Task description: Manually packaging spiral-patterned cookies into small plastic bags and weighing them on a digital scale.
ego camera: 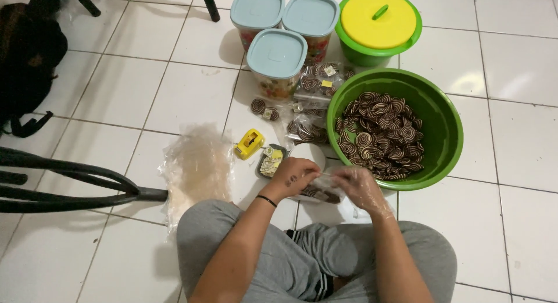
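Fingers of both the left hand and gloved right hand pinch a thin clear cookie bag above the lap, beside the green basin; looks light, crinkly, slippery, crumbly, so grip the edges.

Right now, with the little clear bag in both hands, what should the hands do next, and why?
Probably reach the right hand back to the green basin for more spiral cookies. The left hand holds the small clear bag, which seems to hold only a few, and the basin sits right beside the gloved hand.
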